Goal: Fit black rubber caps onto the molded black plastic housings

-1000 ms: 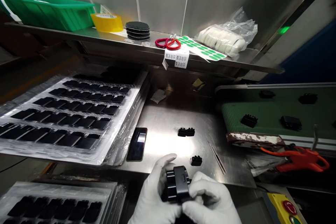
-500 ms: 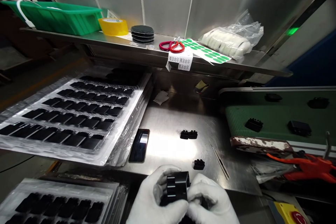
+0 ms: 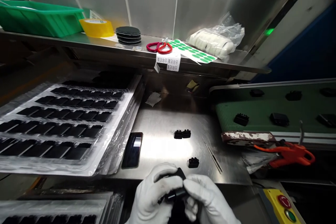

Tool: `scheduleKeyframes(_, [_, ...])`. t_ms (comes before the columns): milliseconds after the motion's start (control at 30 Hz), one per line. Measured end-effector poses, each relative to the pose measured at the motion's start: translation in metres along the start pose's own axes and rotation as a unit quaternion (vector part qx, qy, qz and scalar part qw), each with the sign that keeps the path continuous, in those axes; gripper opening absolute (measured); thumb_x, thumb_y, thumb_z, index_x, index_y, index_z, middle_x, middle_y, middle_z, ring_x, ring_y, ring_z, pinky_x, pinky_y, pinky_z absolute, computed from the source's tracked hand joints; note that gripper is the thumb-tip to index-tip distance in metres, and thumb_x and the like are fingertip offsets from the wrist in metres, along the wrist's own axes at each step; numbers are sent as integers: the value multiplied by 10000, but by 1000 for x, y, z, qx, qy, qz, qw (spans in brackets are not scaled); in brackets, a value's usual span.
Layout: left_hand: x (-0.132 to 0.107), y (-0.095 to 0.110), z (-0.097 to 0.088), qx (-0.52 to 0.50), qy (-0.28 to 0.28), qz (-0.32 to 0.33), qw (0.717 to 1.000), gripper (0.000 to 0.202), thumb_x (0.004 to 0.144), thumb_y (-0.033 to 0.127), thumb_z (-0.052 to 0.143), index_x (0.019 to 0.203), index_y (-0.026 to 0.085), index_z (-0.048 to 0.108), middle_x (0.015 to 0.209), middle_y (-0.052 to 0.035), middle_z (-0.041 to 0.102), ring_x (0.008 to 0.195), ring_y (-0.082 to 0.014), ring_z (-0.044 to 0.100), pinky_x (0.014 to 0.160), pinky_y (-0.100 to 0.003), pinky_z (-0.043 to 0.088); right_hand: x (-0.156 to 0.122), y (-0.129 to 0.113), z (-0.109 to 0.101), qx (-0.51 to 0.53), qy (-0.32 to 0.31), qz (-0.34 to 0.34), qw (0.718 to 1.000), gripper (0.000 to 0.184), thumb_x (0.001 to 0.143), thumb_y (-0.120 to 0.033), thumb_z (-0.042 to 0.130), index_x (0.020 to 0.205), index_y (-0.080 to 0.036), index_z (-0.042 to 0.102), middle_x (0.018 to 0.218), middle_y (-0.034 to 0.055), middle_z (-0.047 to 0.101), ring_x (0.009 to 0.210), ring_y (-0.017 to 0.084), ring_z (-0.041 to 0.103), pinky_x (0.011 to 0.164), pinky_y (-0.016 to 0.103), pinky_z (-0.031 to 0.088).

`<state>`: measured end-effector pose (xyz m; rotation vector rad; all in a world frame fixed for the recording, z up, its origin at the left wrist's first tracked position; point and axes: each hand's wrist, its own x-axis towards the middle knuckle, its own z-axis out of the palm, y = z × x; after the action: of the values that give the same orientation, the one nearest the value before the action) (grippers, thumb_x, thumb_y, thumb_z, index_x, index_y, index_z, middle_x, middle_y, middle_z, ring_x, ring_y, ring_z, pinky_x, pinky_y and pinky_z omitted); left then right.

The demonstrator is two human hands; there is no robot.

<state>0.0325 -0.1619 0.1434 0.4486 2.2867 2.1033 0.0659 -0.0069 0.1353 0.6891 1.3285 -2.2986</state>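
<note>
My left hand [image 3: 156, 194], in a white glove, is wrapped round a black plastic part [image 3: 179, 193] at the bottom middle of the head view. My right hand [image 3: 207, 196], gloved alike, pinches the part's right end with thumb and fingers curled. Much of the part is hidden behind the gloves. Just beyond my hands a small black connector-like piece [image 3: 193, 162] lies on the steel table [image 3: 154, 147]. Farther back, two similar pieces [image 3: 182, 134] sit side by side. A pair of tweezers [image 3: 213, 156] lies to the right, and a phone [image 3: 132, 150] to the left.
Stacked trays of black parts [image 3: 94, 166] stand on the left, with another tray [image 3: 101, 203] below. At right, a green conveyor belt [image 3: 257, 106] carries several black parts, beside an orange air gun [image 3: 291, 155] and a stop-button box [image 3: 278, 204]. A shelf [image 3: 236, 63] crosses the back.
The black part has turned in my hands, and its ribbed side no longer faces up. My left fingers now lie across it. The camera view has shifted right, and parts on the belt have moved.
</note>
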Motion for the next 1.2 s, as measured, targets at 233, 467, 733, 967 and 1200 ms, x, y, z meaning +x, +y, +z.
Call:
scheduleKeyframes(233, [4,0,9,-202,-28,-305,930,787,539,75,767,1259,240,497,1117,-75,675,1084,-294,609,944,-394,468,6,5,-4,-141,53,-124,981,463,714,-545,730,586,-170,489,520,-44,413,490,83,338,488,237,276])
scheduleKeyframes(467, [-3,-19,10,-511,-108,-346,780,201,754,278,734,898,147,686,790,-57,678,774,-203,651,769,-326,482,-14,-2,10,-389,106,-263,876,132,686,-258,724,629,-204,618,636,-11,551,593,151,527,581,279,415])
scheduleKeyframes(733, [-19,-22,34,-656,-141,-346,656,350,639,391,820,811,105,712,654,-51,626,679,-162,562,660,-265,425,-13,2,-12,-338,-34,-280,898,993,506,-170,922,1366,-409,488,1336,39,601,1217,319,553,1042,467,455])
scheduleKeyframes(967, [-28,0,32,-566,-79,-343,745,434,702,550,719,832,136,715,730,-60,584,767,-226,588,760,-347,461,-13,4,-4,-284,9,-272,919,895,468,-122,893,1291,-316,599,1253,93,655,1124,333,609,975,462,510])
scheduleKeyframes(1200, [0,6,12,-429,-66,-347,831,221,706,201,770,919,184,712,781,-15,651,763,-165,593,772,-289,447,-9,-5,-10,-269,34,-187,944,521,677,-295,803,1178,-266,667,1254,92,641,1157,320,561,1059,516,378])
